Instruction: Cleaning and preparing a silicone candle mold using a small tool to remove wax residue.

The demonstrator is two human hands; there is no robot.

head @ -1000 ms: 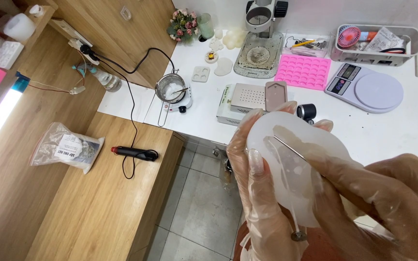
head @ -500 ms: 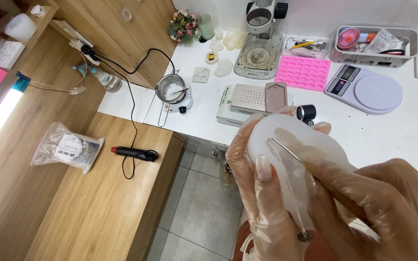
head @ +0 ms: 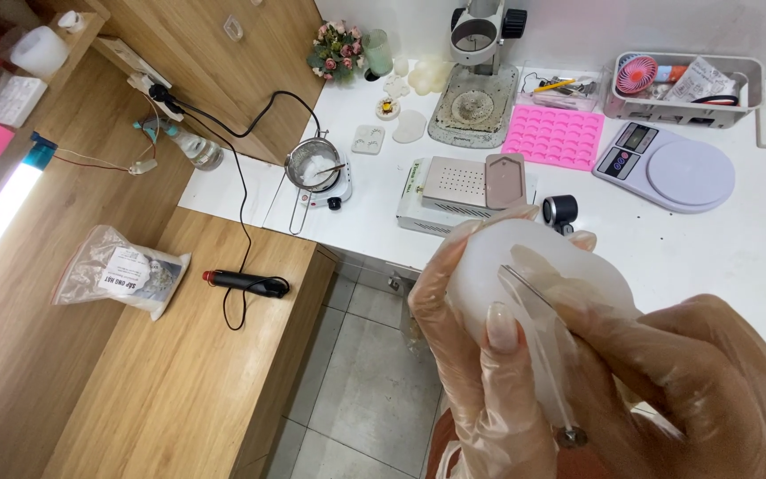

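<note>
Closest to the camera, a pale translucent rounded mould (head: 525,266) is held up over the floor gap by the left hand (head: 480,372), which is gloved in clear plastic and wrapped around the mould's left side, thumb across the front. A thin metal tool (head: 538,346) is gripped by the gloved right hand (head: 693,390), its tip laid against the mould's face. What the mould holds cannot be told.

Behind the hands, on the white table (head: 738,257), a small black cylinder (head: 560,211) is partly hidden by the mould. Just beyond it a flat white device with a grey plate (head: 458,184) is seen, and to the left a metal pot of white material (head: 314,167) stands on a small hotplate. A white kitchen scale (head: 667,167) and a pink mould tray (head: 553,136) lie farther back. At the far edge a grey tray (head: 751,84) is filled with a pink fan and packets, beside a microscope stand (head: 476,80).

On the wooden bench (head: 161,390) to the left, a plastic bag (head: 121,270) and a black-handled corded tool (head: 241,282) are laid.

Compared with half a second ago, the mould has been kept in the same place, and the tool has been shifted only slightly.
</note>
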